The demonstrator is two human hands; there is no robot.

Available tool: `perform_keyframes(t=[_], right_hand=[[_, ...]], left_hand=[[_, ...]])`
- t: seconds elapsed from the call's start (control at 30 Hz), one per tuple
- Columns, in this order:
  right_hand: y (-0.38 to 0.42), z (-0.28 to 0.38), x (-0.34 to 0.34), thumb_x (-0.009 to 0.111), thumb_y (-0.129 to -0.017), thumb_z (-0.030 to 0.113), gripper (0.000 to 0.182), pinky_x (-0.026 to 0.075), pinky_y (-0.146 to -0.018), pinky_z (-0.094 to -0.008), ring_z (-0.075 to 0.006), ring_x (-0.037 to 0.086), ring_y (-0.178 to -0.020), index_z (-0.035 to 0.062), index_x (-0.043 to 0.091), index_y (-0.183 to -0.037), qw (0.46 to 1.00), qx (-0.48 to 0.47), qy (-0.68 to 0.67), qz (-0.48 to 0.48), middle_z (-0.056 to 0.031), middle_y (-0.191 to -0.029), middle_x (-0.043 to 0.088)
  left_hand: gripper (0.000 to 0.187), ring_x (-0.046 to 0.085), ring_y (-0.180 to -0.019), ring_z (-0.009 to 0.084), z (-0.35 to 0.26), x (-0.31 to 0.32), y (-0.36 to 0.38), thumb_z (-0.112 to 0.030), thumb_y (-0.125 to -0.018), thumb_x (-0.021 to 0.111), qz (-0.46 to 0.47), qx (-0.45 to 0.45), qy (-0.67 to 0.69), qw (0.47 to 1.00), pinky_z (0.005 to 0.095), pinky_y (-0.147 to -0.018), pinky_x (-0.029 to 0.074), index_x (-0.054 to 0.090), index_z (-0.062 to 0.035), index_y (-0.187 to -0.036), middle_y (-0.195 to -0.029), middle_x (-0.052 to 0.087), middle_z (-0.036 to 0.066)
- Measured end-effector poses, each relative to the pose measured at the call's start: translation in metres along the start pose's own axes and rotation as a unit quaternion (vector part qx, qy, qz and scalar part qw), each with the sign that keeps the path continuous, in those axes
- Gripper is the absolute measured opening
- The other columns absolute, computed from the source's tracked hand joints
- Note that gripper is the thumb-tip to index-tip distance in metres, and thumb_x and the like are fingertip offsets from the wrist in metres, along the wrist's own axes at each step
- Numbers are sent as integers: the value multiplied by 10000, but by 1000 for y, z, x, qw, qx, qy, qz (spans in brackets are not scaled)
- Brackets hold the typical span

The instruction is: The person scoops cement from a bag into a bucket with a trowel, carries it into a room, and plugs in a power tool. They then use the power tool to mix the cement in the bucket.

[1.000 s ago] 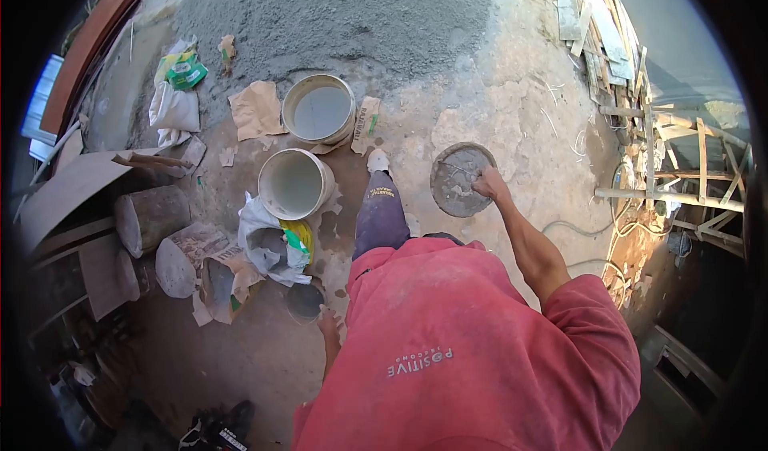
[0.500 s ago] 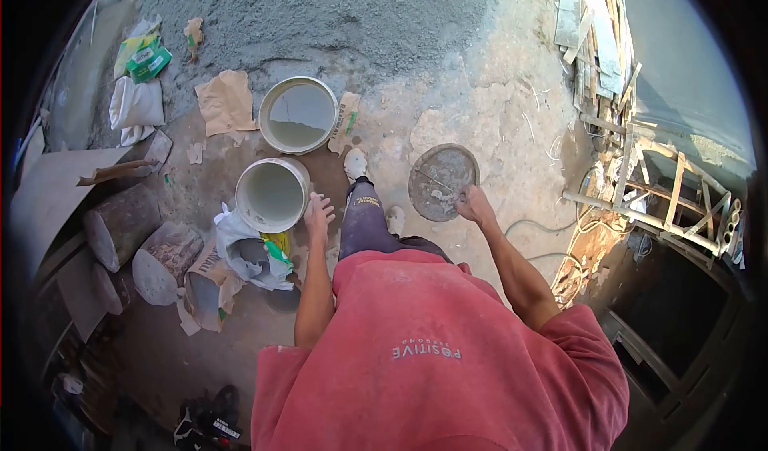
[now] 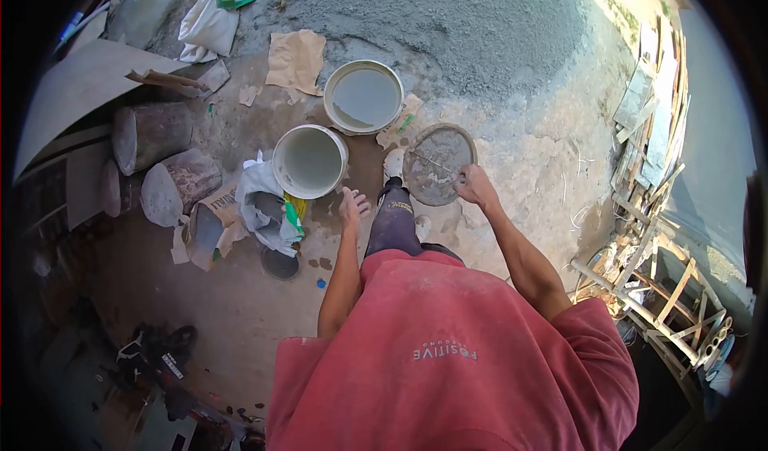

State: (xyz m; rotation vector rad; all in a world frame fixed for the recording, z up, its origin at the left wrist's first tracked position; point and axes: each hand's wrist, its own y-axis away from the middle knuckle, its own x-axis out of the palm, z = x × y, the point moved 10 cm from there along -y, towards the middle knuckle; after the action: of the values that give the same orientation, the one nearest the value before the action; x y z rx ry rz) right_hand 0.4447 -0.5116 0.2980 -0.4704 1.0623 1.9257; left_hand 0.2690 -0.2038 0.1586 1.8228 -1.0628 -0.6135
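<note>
- The right hand [image 3: 475,185] grips the near edge of a round, mortar-crusted pan [image 3: 436,182], which is out in front of the person, just beside the forward shoe [image 3: 393,165]
- The left hand [image 3: 354,207] hangs loose with its fingers apart, nothing in it that I can see, near the lower bucket [image 3: 343,161]
- Held from one side only, the pan could tip or twist, I'd say, and drop any loose contents; from here I can't tell whether it touches the ground
- It might also knock the shoe, being so close to it, and upset the person's footing
- A careless turn of the left arm or leg could jar that bucket or the upper bucket [image 3: 326,97] near it, slopping cloudy liquid out
- Dark patches, perhaps damp, mark the floor [image 3: 520,219] around the buckets, so a slip seems possible
- That floor is rough and pale, with a grey heap of sandy material [image 3: 448,31] spread ahead
- Torn brown paper [image 3: 295,61] and an open white sack [image 3: 258,181] lie to the left, while stacked boards [image 3: 658,115] and a wooden frame [image 3: 680,291] crowd the right
</note>
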Motion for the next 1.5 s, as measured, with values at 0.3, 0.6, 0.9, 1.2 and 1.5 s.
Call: perform_keyframes(t=[0.3, 0.6, 0.9, 1.2, 1.5], right_hand=[[-18, 25, -34, 631, -725, 140, 212, 543, -745, -496, -459, 660, -795, -25, 708, -835, 999, -43, -27, -10, -288, -811, 662], [45, -45, -76, 648, -746, 184, 250, 521, -677, -457, -421, 659, -738, -25, 694, -875, 988, 63, -64, -125, -282, -777, 648], [164, -168, -79, 636, -740, 173, 220, 542, -733, -445, -398, 689, -802, 8, 730, -851, 926, 207, -192, -252, -270, -817, 679], [309, -331, 9, 702, -667, 178, 238, 560, -717, -410, -320, 720, -780, 51, 755, -861, 784, 432, -278, -347, -205, -820, 721], [478, -416, 123, 725, -640, 217, 178, 560, -651, -366, -251, 708, -685, 90, 761, -760, 611, 547, -376, -432, -140, -727, 718]], left_hand=[[820, 626, -1082, 315, 28, -162, 17, -710, -967, 343, -158, -27, -73, 984, 445, -859, 535, 437, -36, -1426, -1272, 624, 186], [799, 611, -852, 246, -41, -108, -51, -699, -960, 389, -90, 20, -191, 977, 396, -652, 514, 508, -23, -1369, -1146, 657, 177], [783, 596, -1113, 338, -158, 146, -54, -664, -992, 335, 109, 151, -308, 933, 480, -885, 492, 416, -41, -1459, -1350, 578, 164], [759, 608, -1135, 320, -64, 285, -101, -633, -1014, 294, 212, 94, -454, 860, 516, -827, 517, 373, -39, -1479, -1398, 535, 190], [817, 636, -1054, 433, 27, 465, -54, -672, -982, 309, 228, 118, -681, 686, 547, -802, 534, 353, -22, -1475, -1365, 544, 266]])
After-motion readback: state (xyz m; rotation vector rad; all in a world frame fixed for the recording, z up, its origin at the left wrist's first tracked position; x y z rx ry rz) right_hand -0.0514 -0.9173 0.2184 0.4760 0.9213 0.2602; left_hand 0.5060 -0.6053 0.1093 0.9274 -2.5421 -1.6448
